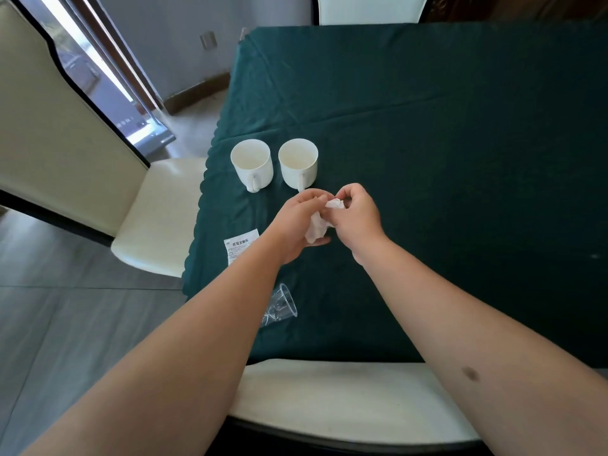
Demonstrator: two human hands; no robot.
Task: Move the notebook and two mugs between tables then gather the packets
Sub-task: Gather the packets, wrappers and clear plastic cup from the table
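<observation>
Two white mugs stand side by side on the dark green tablecloth [427, 126], the left mug [251, 166] and the right mug [298, 163], handles toward me. Just in front of them my left hand [297, 222] and my right hand [353, 213] meet, both gripping a crumpled white packet [318, 225]. A flat white packet [238, 246] with printed text lies on the cloth under my left wrist, partly hidden by the forearm. No notebook is in view.
A clear plastic cup [281, 306] lies on its side near the table's front left. Cream chairs stand at the left [158, 218], at the near edge [345, 399] and at the far side [368, 8]. The floor drops off left of the table.
</observation>
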